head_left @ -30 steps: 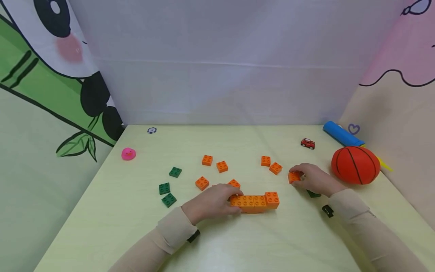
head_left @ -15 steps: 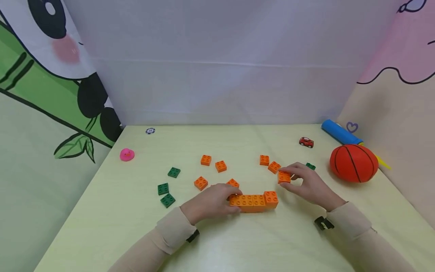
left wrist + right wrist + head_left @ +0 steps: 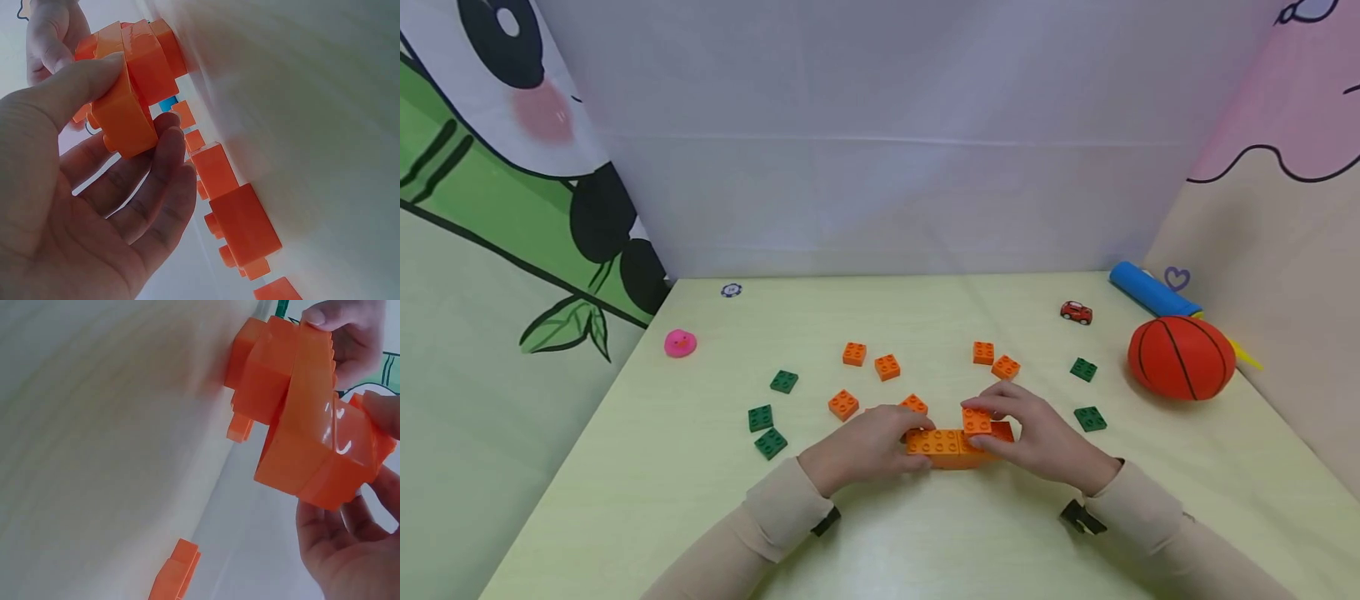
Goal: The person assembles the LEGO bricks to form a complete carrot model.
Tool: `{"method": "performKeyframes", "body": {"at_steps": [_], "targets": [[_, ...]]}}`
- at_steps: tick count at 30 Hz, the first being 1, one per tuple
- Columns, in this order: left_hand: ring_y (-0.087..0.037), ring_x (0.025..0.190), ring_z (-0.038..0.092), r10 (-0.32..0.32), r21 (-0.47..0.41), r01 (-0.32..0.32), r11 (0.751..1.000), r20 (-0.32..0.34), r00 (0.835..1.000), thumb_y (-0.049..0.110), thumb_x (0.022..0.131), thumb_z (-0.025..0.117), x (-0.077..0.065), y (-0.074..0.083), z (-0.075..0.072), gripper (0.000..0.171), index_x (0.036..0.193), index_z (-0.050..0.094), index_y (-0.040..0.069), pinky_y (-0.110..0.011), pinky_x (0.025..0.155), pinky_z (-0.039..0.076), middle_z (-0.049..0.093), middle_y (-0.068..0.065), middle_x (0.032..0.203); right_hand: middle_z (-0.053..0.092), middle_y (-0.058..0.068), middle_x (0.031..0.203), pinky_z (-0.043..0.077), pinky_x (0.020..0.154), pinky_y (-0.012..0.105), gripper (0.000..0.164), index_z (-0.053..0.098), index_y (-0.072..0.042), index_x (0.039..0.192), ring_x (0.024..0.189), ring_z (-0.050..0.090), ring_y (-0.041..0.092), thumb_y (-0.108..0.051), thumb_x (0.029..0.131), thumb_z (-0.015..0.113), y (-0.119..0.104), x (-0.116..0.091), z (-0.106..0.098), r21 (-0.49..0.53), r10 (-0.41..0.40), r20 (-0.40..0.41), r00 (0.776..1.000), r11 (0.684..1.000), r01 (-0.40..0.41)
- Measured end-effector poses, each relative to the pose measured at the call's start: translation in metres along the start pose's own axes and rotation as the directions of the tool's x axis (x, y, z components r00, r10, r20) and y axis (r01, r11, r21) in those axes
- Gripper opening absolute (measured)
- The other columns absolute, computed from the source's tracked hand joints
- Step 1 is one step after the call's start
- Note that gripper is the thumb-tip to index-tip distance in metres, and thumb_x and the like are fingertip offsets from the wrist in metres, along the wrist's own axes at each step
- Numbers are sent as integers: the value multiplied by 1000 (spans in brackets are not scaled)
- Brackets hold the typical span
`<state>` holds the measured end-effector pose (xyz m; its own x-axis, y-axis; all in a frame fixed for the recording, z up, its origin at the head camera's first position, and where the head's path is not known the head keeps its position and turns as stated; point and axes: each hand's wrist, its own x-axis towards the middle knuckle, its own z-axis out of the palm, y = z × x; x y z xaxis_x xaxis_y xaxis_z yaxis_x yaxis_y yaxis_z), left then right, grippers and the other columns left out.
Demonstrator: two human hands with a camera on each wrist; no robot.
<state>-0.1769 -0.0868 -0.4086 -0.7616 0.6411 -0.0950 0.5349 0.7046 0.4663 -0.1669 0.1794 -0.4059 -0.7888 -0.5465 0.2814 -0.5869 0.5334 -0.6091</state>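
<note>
My left hand [image 3: 865,447] grips the left end of a joined row of orange toy building bricks [image 3: 936,444], thumb on the near side. In the left wrist view the row [image 3: 125,119] is pinched between thumb and fingertips, raised at this end over lower bricks. My right hand [image 3: 1041,437] pinches a small orange building brick [image 3: 977,421] over the row's right part. From the right wrist view, this brick [image 3: 375,434] is at the row's top, slightly tilted; whether its studs have joined I cannot tell.
Several loose orange bricks [image 3: 853,354] lie behind the hands. Green bricks lie at the left [image 3: 760,417] and right [image 3: 1090,418]. Farther out are a pink duck [image 3: 681,343], a poker chip [image 3: 731,290], a red toy car [image 3: 1077,312], a basketball [image 3: 1182,358] and a blue tube [image 3: 1153,288].
The right hand has carried its orange brick leftward from the table's right side to the top of the row, uncovering two green bricks. The left hand has kept its hold in place.
</note>
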Motion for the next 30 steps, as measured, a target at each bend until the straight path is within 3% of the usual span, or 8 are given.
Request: {"method": "performKeyframes", "body": {"at_steps": [13, 30], "targets": [[-7, 92, 56, 2, -8, -2, 1000, -1, 1000, 38, 89, 75, 0, 0, 0, 44, 127, 67, 17, -27, 87, 49, 67, 8, 118, 58, -15, 116, 51, 95, 32, 43, 66, -20, 128, 107, 55, 8, -39, 90, 73, -1, -3, 4, 21, 75, 137, 988, 997, -78], [-7, 92, 57, 5, -11, -5, 1000, -11, 1000, 34, 89, 75, -1, 1, 0, 41, 125, 67, 16, -27, 88, 50, 67, 8, 114, 61, -14, 115, 51, 92, 30, 42, 64, -20, 126, 102, 57, 11, -35, 89, 76, 0, 0, 3, 75, 150, 204, 967, 983, -168]]}}
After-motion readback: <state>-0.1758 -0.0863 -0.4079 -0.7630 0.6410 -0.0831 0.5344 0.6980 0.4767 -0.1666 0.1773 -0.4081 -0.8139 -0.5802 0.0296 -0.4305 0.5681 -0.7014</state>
